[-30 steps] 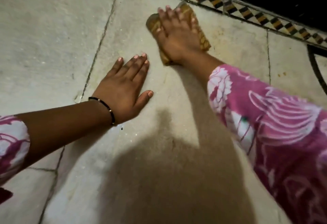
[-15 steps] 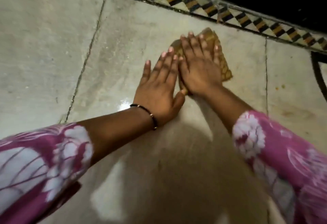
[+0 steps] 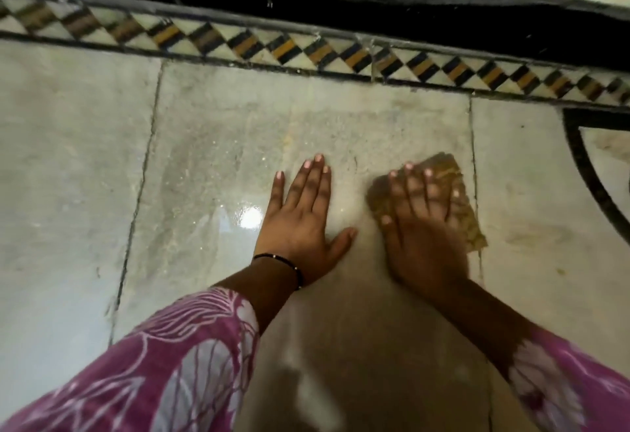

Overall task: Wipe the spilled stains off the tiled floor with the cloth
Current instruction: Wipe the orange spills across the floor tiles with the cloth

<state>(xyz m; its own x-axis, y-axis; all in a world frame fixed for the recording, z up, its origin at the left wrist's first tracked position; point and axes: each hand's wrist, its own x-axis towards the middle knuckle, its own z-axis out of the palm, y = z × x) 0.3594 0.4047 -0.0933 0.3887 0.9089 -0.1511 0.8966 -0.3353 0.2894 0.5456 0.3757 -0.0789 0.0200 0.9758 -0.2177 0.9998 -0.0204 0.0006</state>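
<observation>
Right hand (image 3: 421,227) lay flat on the cloth (image 3: 467,220), fingers straight and spread, pressing it to the floor (image 3: 85,193); no curl or pinch visible. Cloth was brownish and folded, sitting at the right edge of the centre tile, just beside the grout line (image 3: 474,165). Most of it was hidden under the hand; only its far and right edges showed, and motion blur smeared them, so weave and exact outline were hard to make out. Left hand (image 3: 301,223) was flat on bare tile, fingers straight and together, thumb out, holding nothing, apart from the cloth. Black bracelet (image 3: 283,263) on the left wrist. Faint brownish stains (image 3: 538,237) showed on the tile right of the cloth, low contrast. A glare spot (image 3: 251,217) sat just left of the left hand. Patterned border (image 3: 306,50) ran across the top, dark band beyond it unreadable. Pink sleeves (image 3: 163,373) cut off at the bottom; shadow covered the near floor.
</observation>
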